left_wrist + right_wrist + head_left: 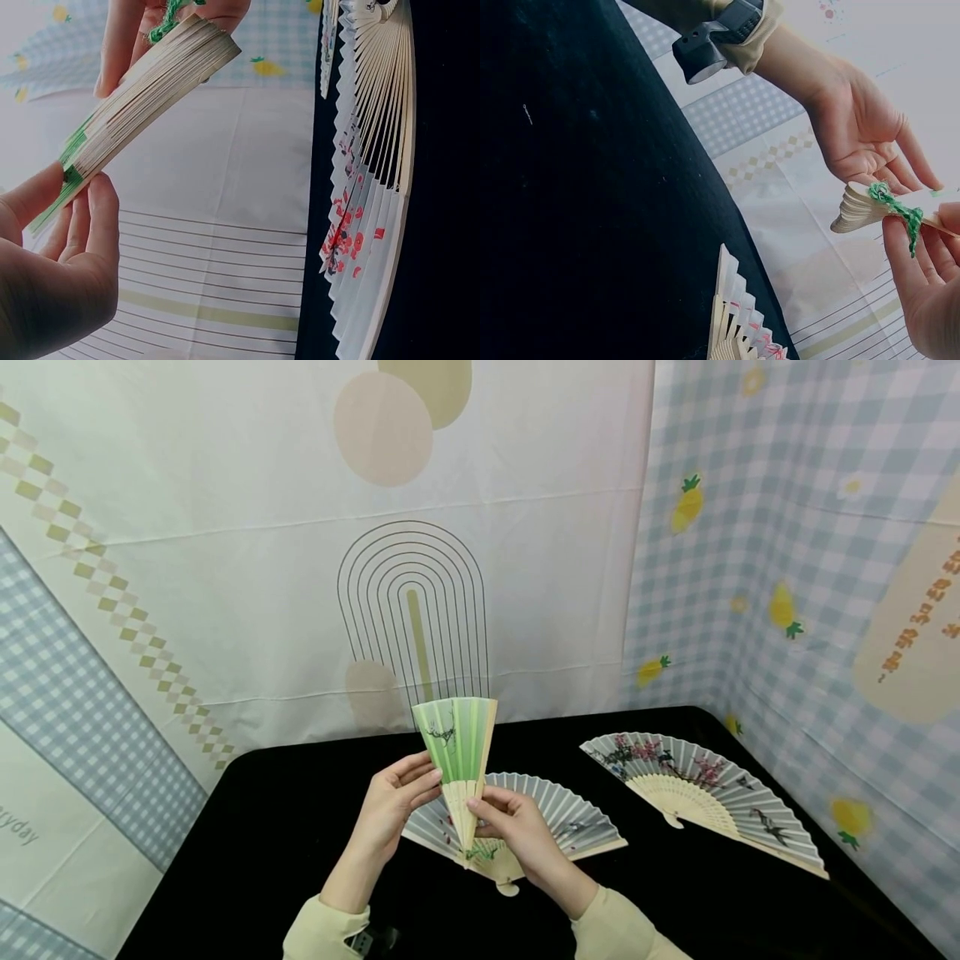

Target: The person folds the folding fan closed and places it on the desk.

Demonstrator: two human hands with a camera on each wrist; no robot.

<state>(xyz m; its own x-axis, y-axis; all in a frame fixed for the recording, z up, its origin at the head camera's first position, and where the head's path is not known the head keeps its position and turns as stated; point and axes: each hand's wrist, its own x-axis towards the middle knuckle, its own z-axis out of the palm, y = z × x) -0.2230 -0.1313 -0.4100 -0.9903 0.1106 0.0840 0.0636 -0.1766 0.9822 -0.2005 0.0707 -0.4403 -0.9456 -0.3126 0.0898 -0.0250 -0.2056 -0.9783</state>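
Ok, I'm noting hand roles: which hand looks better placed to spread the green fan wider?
Probably the left hand: it pinches the green fan by its leaf, while the right hand holds the bare ribs lower down.

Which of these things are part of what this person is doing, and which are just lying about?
In the job:
- green fan, partly spread, held by the left hand and right hand
- green cord at its narrow end

Apparently just lying about, on the black table:
- spread fan behind the hands
- spread blossom-and-bird fan at right
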